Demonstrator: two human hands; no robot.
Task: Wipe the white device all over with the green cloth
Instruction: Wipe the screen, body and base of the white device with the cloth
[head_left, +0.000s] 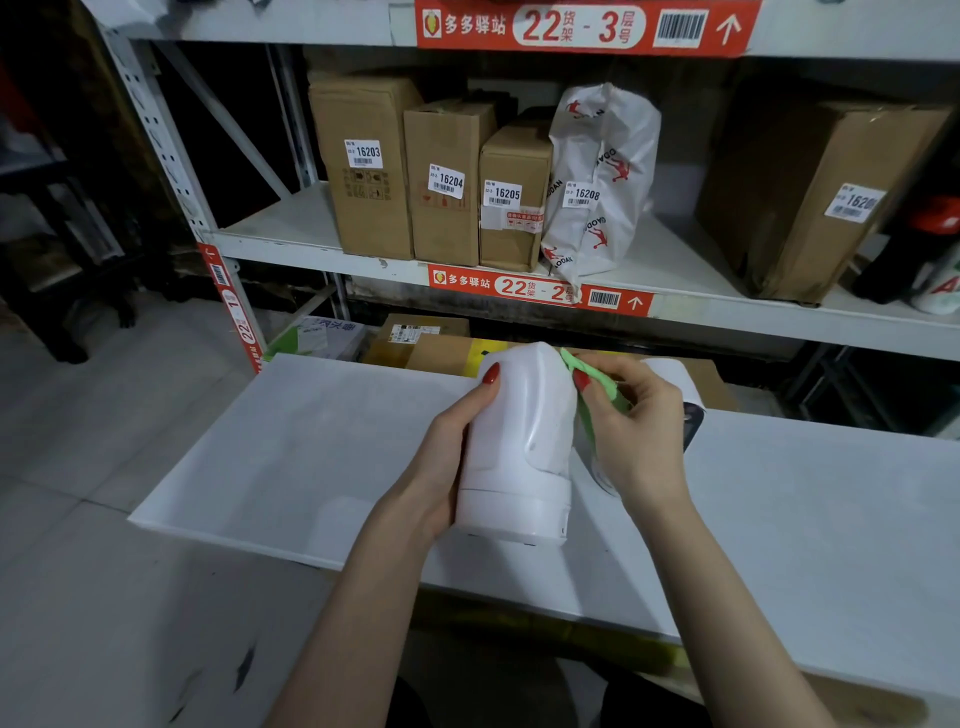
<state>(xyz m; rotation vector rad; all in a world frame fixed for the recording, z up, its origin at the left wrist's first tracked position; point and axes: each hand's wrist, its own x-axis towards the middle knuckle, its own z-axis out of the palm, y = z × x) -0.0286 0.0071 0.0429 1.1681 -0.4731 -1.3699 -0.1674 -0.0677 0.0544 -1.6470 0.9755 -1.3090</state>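
Observation:
The white device (519, 441), a rounded body on a cylindrical base, is held above a white board (291, 447). My left hand (447, 457) grips its left side, thumb up near the top. My right hand (639, 431) pinches the green cloth (589, 384) and presses it against the device's upper right side. Most of the cloth is hidden behind my fingers and the device.
A second white device with a dark face (688, 410) lies behind my right hand on the board. Beyond stands a metal shelf rack (291, 244) carrying labelled cardboard boxes (447, 182) and a white parcel bag (597, 182). More boxes sit under it. Grey floor lies to the left.

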